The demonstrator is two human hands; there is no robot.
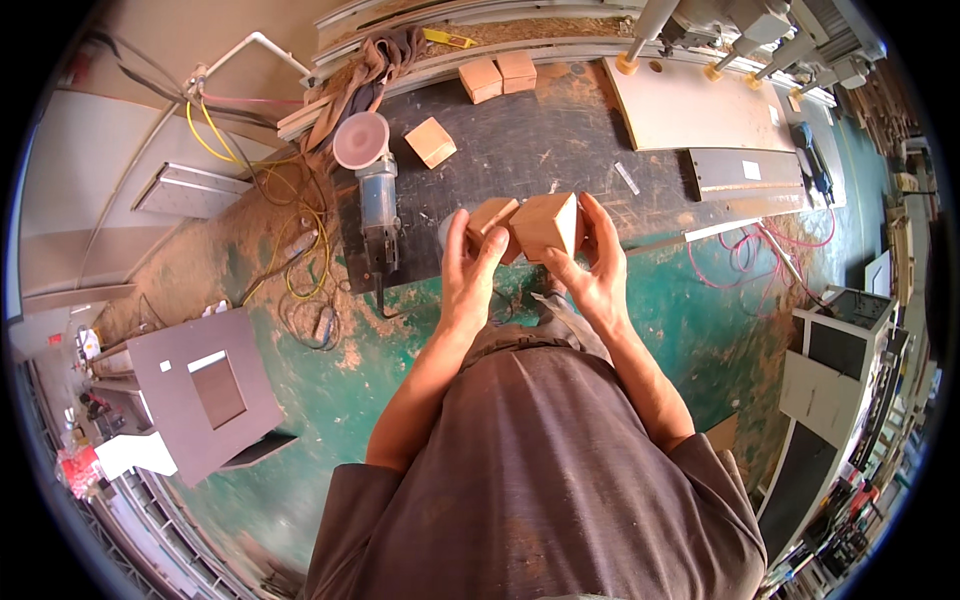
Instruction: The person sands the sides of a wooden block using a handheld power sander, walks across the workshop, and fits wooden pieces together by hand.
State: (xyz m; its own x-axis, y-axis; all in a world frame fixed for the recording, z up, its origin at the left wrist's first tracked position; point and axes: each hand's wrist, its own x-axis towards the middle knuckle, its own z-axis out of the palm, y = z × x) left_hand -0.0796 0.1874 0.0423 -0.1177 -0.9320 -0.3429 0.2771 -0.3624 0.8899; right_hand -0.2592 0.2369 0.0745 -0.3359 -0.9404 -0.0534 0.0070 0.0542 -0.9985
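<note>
Far left, a grey flat panel with a square cut-out (205,392) lies on the green floor. On the dark sawdust-strewn desk (560,150) – a blue-bodied power sander with a pink round disc (370,185), one loose pale wooden block (431,142) just beside it. Left hand (470,275), grip pinching a small tan wooden block (492,220). Right hand (595,265) – fingers clasped round a larger pale wooden cube (547,224). The two blocks touch, held above the desk's near edge.

Bare bench (560,150) beyond hands (530,260); router (378,205) blocks left, loose block (431,142) behind it.
</note>
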